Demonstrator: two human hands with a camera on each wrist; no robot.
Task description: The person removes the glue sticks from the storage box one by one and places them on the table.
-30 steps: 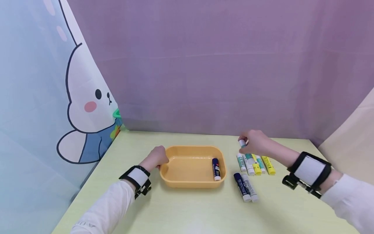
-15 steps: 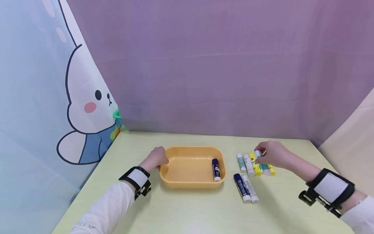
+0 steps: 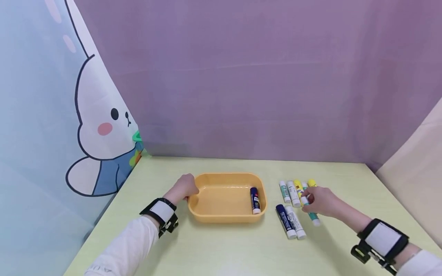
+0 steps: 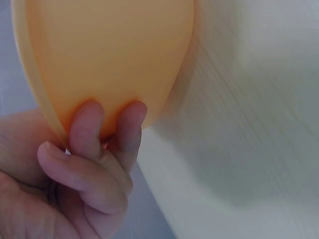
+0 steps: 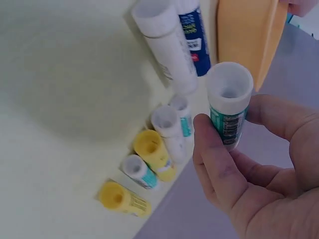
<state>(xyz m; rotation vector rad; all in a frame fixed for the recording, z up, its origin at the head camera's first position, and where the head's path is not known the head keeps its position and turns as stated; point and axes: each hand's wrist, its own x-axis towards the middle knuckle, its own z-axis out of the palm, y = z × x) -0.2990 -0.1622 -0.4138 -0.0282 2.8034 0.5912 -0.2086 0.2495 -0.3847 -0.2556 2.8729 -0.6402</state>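
Note:
My left hand (image 3: 186, 186) grips the left end of a shallow orange tray (image 3: 226, 218); in the left wrist view its fingertips press the tray's outer wall. A navy glue stick (image 3: 255, 201) with a white end lies inside the tray at the right. My right hand (image 3: 322, 201) pinches a white-and-green glue stick (image 5: 230, 107) between thumb and fingers, close over the row at the tray's right. That row has a small green one (image 3: 284, 191), a white one (image 3: 294, 194), a yellow one (image 3: 298, 185), another small green one (image 5: 140, 172) and another yellow one (image 5: 124, 199).
In front of the row, a navy glue stick (image 3: 285, 220) and a white-and-grey glue stick (image 3: 295, 223) lie side by side on the pale table (image 3: 228, 249). A purple curtain (image 3: 241, 84) hangs along the back edge, and a rabbit-print cloth (image 3: 100, 115) hangs at the left.
Holding the green glue stick, my right hand has moved from the row's left part to its right, then toward the front of the table. The left hand keeps its grip on the tray.

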